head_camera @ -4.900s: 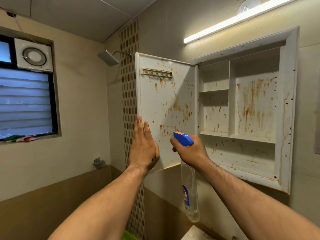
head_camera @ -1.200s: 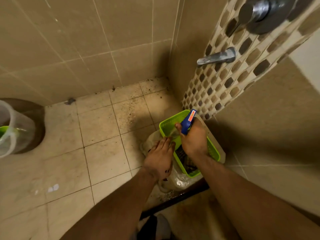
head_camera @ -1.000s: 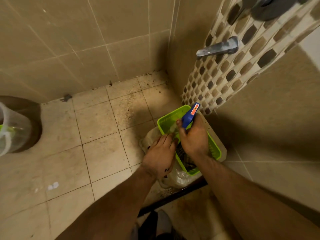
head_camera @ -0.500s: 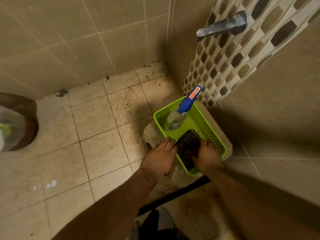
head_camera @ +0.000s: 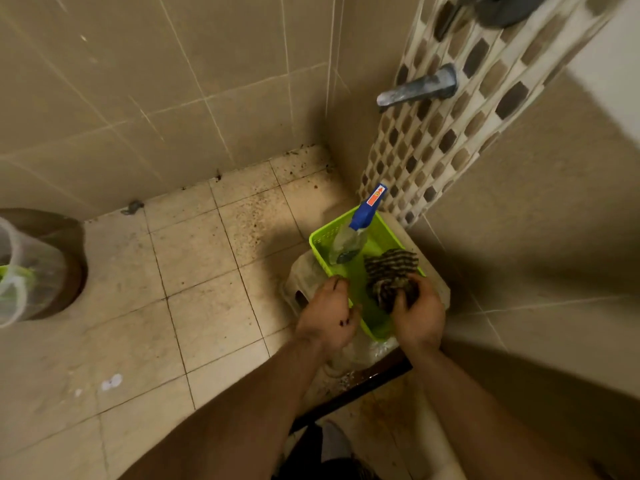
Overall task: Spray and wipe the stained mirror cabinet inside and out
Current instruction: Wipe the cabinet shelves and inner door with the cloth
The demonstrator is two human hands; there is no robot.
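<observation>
I'm looking down at the bathroom floor, both arms reaching to a green basket (head_camera: 388, 233) on a low stool (head_camera: 304, 275) in the corner. My right hand (head_camera: 417, 313) is closed around a dark striped cloth (head_camera: 389, 271), bunched, part of it lying in the basket. My left hand (head_camera: 329, 313) sits on the basket's near rim, fingers curled loosely, holding nothing I can make out. The spray bottle (head_camera: 353, 237) stands in the basket, blue nozzle up, nobody touching it. The mirror cabinet is out of view, so I can't judge its stains from here. My read: bottle parked and cloth in hand, so wiping comes next, all of it left to do. A tap (head_camera: 415, 90) sticks out of the wall above.
</observation>
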